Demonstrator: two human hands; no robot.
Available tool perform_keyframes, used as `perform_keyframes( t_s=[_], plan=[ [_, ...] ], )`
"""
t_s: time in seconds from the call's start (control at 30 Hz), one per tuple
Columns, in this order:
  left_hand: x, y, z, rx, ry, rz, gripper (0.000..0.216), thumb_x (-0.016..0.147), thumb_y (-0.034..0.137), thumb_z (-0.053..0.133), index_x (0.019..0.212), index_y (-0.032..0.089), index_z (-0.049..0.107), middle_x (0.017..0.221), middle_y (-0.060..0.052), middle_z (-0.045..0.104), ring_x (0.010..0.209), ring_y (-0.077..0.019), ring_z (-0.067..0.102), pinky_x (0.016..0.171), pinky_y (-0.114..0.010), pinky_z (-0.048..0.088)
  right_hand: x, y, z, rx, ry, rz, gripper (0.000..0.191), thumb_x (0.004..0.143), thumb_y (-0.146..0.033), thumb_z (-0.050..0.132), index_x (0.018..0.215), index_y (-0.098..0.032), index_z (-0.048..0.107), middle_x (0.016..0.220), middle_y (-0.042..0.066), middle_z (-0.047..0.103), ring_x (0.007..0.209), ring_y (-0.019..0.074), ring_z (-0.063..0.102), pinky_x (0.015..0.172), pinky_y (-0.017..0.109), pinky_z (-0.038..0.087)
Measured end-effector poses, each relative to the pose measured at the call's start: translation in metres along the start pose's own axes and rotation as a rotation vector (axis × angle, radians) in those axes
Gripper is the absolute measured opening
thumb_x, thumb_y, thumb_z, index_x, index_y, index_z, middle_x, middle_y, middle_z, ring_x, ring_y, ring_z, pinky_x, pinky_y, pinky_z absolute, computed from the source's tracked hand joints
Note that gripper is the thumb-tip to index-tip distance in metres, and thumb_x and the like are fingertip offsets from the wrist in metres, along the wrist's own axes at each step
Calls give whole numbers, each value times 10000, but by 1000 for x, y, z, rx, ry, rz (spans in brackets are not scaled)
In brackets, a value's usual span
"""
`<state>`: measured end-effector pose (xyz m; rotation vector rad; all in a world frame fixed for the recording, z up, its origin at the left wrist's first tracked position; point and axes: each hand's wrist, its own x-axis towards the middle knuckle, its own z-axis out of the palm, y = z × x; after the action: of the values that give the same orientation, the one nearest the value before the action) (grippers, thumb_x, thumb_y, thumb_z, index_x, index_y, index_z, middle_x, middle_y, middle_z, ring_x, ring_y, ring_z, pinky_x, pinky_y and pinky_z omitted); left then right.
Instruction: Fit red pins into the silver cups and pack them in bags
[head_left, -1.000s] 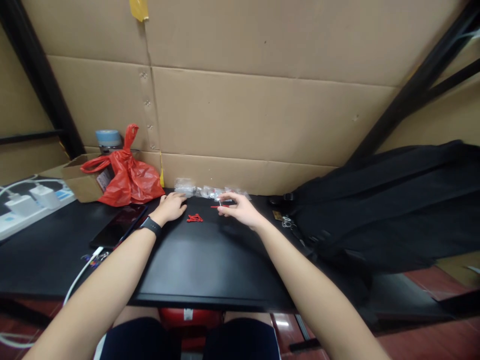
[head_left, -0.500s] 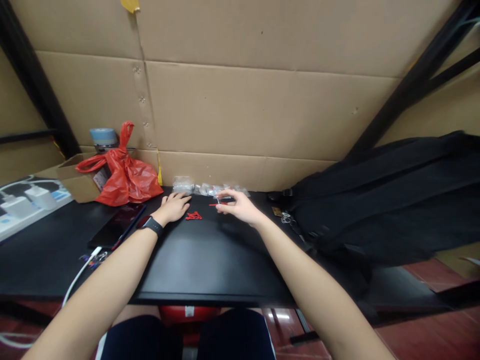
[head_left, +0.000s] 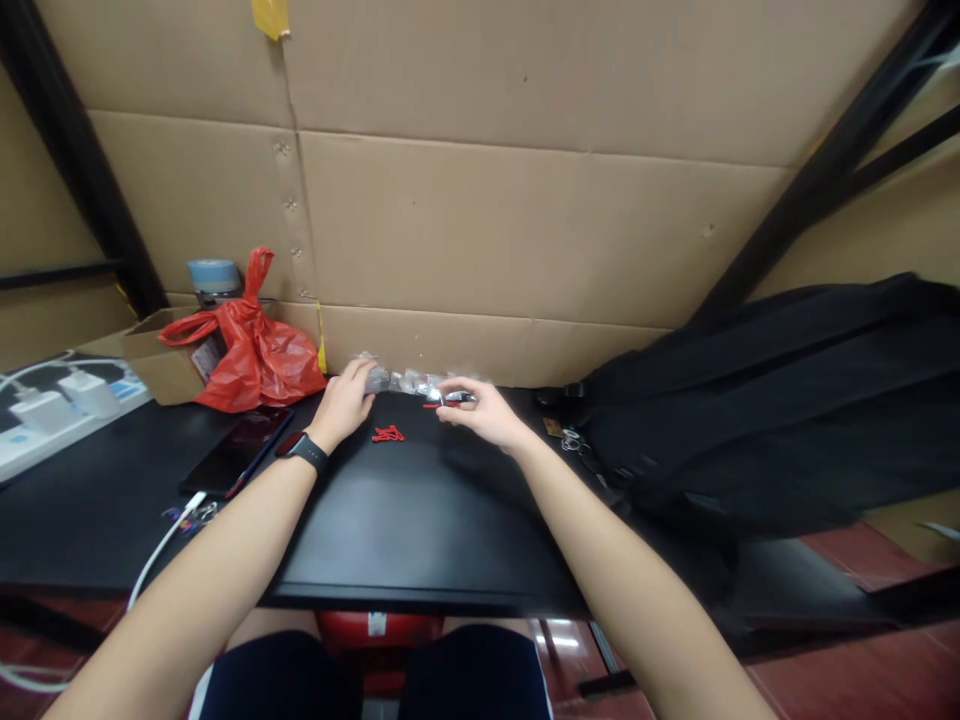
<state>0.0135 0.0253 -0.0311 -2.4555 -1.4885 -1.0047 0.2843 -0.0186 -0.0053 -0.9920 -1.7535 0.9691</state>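
Observation:
At the back of the black table, my left hand (head_left: 346, 404), with a dark watch on its wrist, has its fingers closed on a small clear plastic bag (head_left: 378, 380). My right hand (head_left: 486, 412) is in a pinch, holding a thin red piece (head_left: 431, 406) with a short shiny metal part at the fingertips. Its exact kind is too small to make out. Between the hands, a little nearer to me, lies a small heap of thin red pieces (head_left: 388, 434). Several more clear packets (head_left: 414, 381) lie in a row along the cardboard wall, partly behind my right fingers.
On the left are a red plastic bag (head_left: 259, 360), a cardboard box (head_left: 159, 362), a phone (head_left: 236, 450) with a white cable and a power strip (head_left: 45, 432). A black backpack (head_left: 765, 400) fills the right side, with keys (head_left: 574, 440) beside it.
My left hand has gone from lying flat with spread fingers to gripping the clear bag at the back. My right hand has shifted slightly to the right, still pinching the red piece.

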Motion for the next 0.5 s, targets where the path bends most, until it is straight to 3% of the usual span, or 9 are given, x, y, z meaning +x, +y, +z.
perform_keyframes(
  t_s=[0.1, 0.2, 0.3, 0.5],
  plan=[
    [3, 2, 1, -176, 120, 14, 555, 841, 101, 553, 1381, 192, 465, 1247, -104, 590, 932, -181, 662, 938, -336, 507, 0, -1, -1, 26, 4, -1, 432, 676, -349, 804, 1049, -178, 668, 1035, 79, 704, 872, 192, 688, 798, 345, 570],
    [3, 16, -1, -262, 152, 40, 358, 830, 164, 638, 1185, 194, 603, 941, -33, 672, 797, -169, 655, 823, -310, 523, 1, -2, -3, 19, 10, -13, 435, 681, -347, 796, 1057, -172, 666, 1032, 82, 706, 843, 188, 688, 788, 345, 563],
    [-1, 42, -4, -278, 41, 185, 35, 865, 214, 618, 873, 197, 647, 859, -23, 681, 786, -168, 638, 774, -287, 495, 2, 0, -6, -30, 31, -52, 414, 697, -343, 780, 1061, -180, 666, 1074, 81, 699, 818, 181, 683, 773, 342, 557],
    [-13, 83, 5, -223, -254, 392, 85, 825, 128, 551, 776, 197, 550, 750, 1, 635, 693, -150, 593, 734, -268, 435, 4, 10, -16, -408, 78, -215, 330, 734, -262, 745, 1055, -209, 689, 1085, 76, 672, 858, 196, 654, 783, 352, 534]
  ],
)
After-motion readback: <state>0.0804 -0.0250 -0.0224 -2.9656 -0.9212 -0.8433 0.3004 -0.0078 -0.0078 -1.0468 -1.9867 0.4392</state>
